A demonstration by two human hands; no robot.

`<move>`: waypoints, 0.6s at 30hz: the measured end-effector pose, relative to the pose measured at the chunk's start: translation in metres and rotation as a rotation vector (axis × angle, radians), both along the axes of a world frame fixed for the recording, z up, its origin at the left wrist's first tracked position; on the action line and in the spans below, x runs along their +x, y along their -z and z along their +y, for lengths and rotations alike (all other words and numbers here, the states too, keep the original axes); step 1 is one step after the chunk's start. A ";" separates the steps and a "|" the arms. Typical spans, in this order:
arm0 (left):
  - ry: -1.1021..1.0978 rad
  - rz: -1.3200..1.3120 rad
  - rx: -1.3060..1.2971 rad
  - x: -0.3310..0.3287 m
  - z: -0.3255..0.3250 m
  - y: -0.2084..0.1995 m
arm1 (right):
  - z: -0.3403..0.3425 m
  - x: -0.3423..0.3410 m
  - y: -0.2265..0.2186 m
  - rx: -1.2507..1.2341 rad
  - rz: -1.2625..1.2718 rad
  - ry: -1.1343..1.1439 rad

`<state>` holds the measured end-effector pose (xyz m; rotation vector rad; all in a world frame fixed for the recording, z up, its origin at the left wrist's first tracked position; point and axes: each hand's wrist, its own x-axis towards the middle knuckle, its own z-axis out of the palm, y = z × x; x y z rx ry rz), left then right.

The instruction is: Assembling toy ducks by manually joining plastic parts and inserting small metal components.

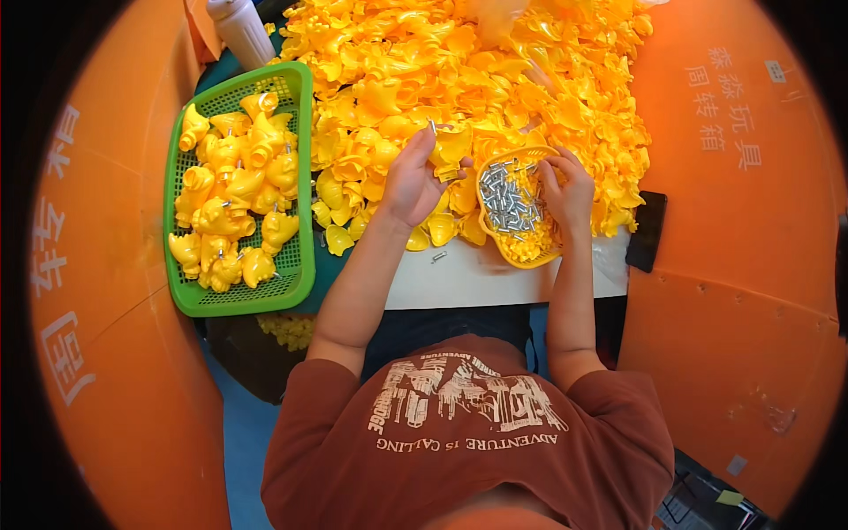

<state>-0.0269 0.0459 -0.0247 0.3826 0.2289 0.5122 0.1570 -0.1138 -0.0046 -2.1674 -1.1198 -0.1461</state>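
My left hand (413, 181) holds a yellow plastic duck-shaped part (450, 150) above the table's front edge, with a small metal pin sticking out of its top. My right hand (565, 190) reaches into a small yellow basket (495, 247) filled with short silver metal pins (508, 199), fingers curled among them; whether it grips one I cannot tell. A big heap of yellow plastic parts (459, 79) covers the table behind both hands.
A green mesh tray (300, 265) on my left holds several yellow duck figures. Orange bin walls (733, 177) stand on both sides. A white bottle (240, 31) stands at the back left, a black phone (647, 231) lies at the right, and a loose pin (439, 256) lies on the white table.
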 end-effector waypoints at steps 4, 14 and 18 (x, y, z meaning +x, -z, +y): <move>0.005 -0.012 -0.020 -0.008 0.000 -0.006 | 0.005 -0.002 -0.009 0.311 0.116 0.044; 0.033 -0.045 -0.076 -0.004 -0.004 -0.007 | 0.119 0.023 -0.047 0.104 -0.222 -0.441; 0.009 -0.027 -0.081 -0.006 -0.002 -0.006 | 0.184 0.024 -0.047 0.092 -0.301 -0.529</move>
